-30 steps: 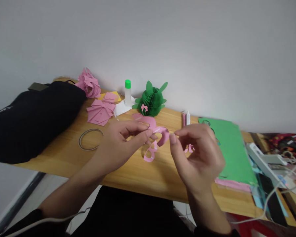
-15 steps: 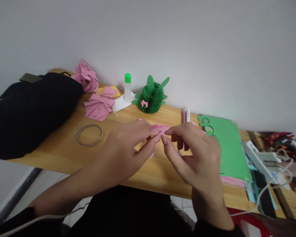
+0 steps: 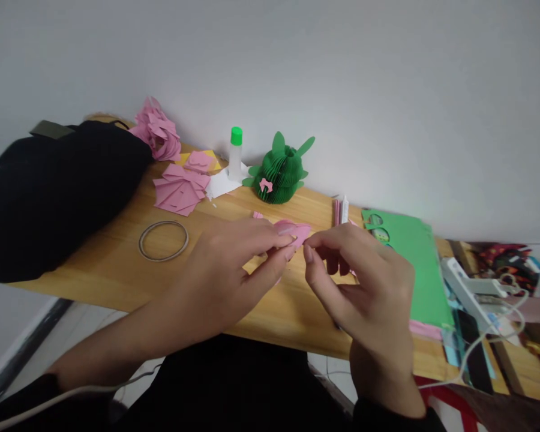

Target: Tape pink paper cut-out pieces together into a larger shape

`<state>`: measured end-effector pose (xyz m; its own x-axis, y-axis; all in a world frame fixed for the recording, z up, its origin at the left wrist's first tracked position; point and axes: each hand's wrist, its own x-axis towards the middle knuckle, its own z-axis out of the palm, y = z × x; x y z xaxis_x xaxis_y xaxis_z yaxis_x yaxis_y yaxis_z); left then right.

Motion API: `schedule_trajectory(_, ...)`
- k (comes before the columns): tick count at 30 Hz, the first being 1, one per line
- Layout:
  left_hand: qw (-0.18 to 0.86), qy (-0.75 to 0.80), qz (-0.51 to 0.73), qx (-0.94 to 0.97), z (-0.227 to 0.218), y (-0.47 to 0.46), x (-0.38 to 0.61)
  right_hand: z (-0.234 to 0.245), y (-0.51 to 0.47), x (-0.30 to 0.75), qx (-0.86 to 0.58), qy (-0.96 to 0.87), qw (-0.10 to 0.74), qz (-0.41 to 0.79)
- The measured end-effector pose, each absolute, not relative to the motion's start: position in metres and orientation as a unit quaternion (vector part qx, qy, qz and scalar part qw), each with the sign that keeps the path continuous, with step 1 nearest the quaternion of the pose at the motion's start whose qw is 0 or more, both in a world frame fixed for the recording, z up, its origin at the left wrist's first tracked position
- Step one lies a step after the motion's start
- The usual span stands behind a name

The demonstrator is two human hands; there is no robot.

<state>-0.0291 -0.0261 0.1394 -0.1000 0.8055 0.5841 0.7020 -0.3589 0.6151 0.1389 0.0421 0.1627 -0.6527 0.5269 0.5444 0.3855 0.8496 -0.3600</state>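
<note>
My left hand (image 3: pixel 225 270) pinches a small pink paper cut-out (image 3: pixel 292 230) between thumb and fingertips, just above the wooden table (image 3: pixel 117 264). Facing it, my right hand (image 3: pixel 364 288) has thumb and forefinger pinched at the same pink piece's right edge, the other fingers curled. Most of the cut-out is hidden by my fingers.
Behind stand a green honeycomb paper cactus (image 3: pixel 281 171), a green-capped glue bottle (image 3: pixel 235 153), pink paper pieces (image 3: pixel 180 189) and a pink paper flower (image 3: pixel 157 129). A wire ring (image 3: pixel 163 240) lies left, a black bag (image 3: pixel 49 192) far left, green card sheets (image 3: pixel 409 258) and cables (image 3: pixel 495 306) right.
The pink cut-out, unfolded and hanging loose a second ago, is now folded flat between both hands' fingertips. My hands came together, and the view shifted slightly.
</note>
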Motion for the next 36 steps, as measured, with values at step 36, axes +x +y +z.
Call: schedule_trajectory(36, 0.049, 0.522, 0.467, 0.712, 0.1424, -0.0255, -0.0334, 0.1691, 0.0443, 0.1421, -0.249, -0.900, 0.314, 0.174)
